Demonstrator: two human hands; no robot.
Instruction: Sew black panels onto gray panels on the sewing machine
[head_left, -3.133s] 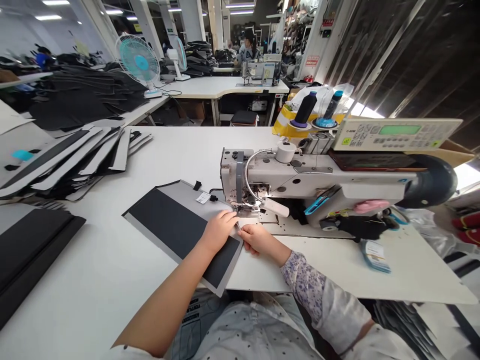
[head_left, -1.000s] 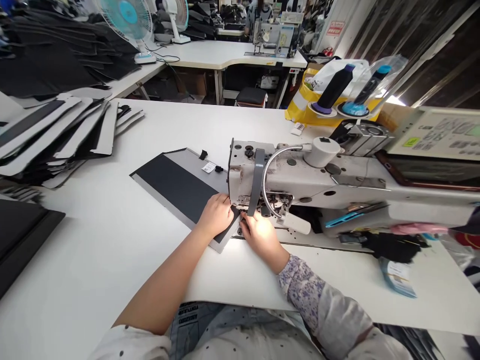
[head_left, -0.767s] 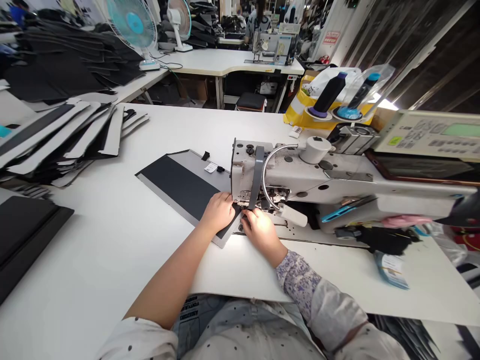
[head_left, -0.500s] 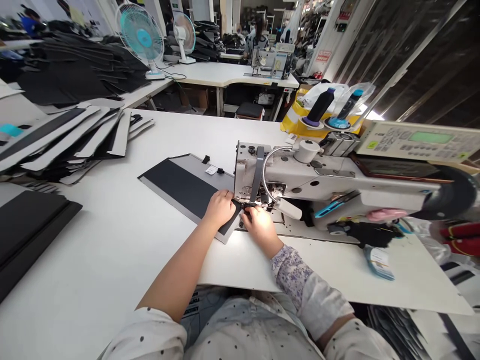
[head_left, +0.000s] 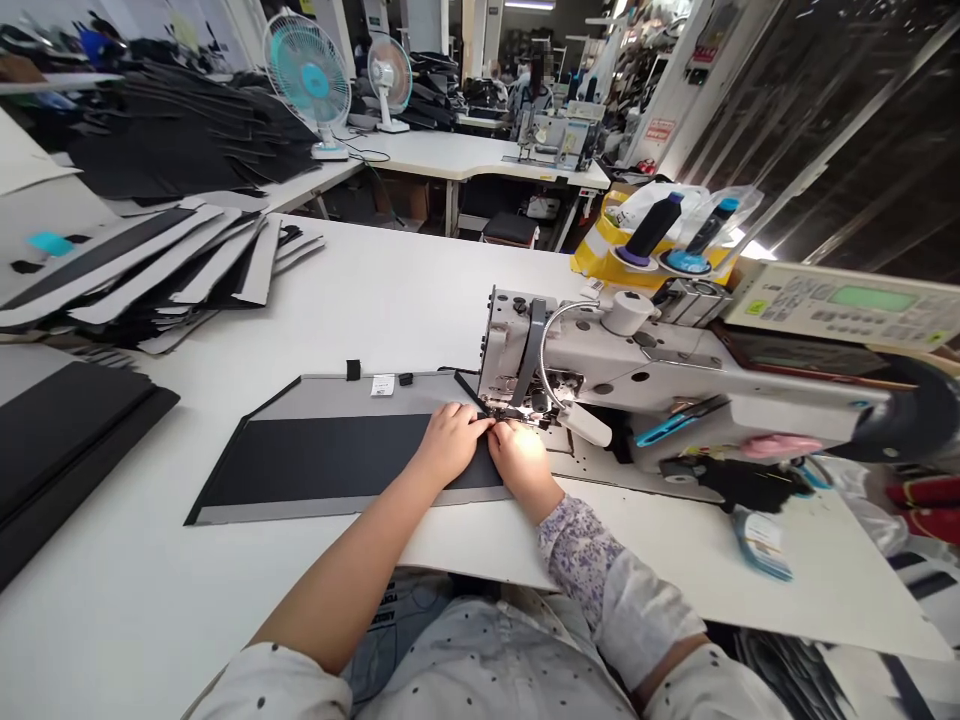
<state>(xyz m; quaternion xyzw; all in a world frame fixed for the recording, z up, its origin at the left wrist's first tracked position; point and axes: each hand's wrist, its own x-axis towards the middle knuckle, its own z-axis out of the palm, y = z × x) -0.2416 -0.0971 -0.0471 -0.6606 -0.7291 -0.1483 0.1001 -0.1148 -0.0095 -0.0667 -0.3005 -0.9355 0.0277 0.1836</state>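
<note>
A flat grey fabric panel (head_left: 300,458) with a broad black band and dark edging lies on the white table, its right end at the sewing machine (head_left: 517,345). A white label (head_left: 382,385) and small black tabs show along its far edge. My left hand (head_left: 452,443) is closed on the panel's right part, fingers together and thumb pointing to the needle area. Beside it, almost touching, my right hand (head_left: 520,460) pinches the panel's edge strip just in front of the presser foot. The fingertips of the right hand are partly hidden, and the machine's lamp lights that hand.
Stacked grey and black panels (head_left: 172,265) lie at the left, with a dark folded pile (head_left: 67,450) nearer. Thread cones (head_left: 654,230) stand behind the machine, and a control box (head_left: 862,300) sits at right. Two fans (head_left: 307,80) and a co-worker (head_left: 534,90) are farther back.
The panel has turned, its left end swinging toward me, so its long side now runs nearly straight across. Both hands stay by the needle, now closer together. The view has shifted slightly.
</note>
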